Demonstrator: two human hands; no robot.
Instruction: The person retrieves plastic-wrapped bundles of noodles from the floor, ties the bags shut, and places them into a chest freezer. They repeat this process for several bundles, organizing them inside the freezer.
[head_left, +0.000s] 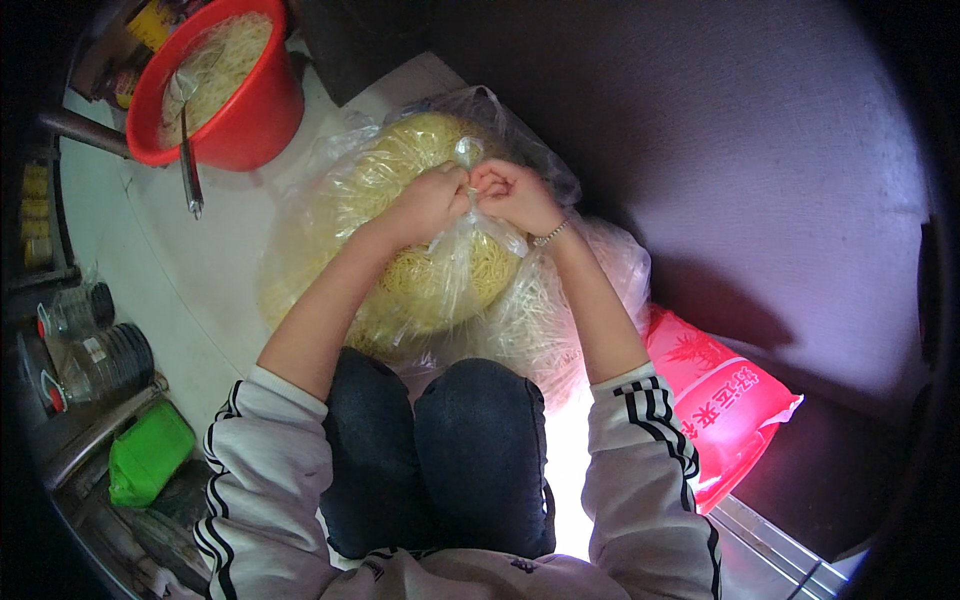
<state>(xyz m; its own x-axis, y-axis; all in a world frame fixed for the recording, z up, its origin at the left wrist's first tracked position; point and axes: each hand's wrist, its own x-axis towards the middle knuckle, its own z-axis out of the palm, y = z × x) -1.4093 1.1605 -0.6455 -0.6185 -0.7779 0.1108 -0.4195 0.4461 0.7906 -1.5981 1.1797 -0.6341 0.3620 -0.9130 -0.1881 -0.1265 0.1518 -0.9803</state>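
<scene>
A large clear plastic bag [400, 290] full of yellow noodles rests on the floor in front of my knees. Both my hands meet at its gathered neck, near the top middle of the bag. My left hand [437, 203] is closed on the twisted plastic, its fingertips turned inward. Close beside it, my right hand [515, 196] pinches the same gathered plastic with curled fingers; a bracelet circles that wrist. Whether the neck is knotted is hidden by my fingers. Against the bag's right side leans another clear bag [540, 310] holding paler noodles.
At the upper left stands a red tub [270, 120] of pale noodles with a metal-handled ladle [188, 165]. A pink printed bag [720, 400] lies right, beside a dark panel [750, 150]. Plastic jugs [105, 362] and a green container [150, 455] sit left.
</scene>
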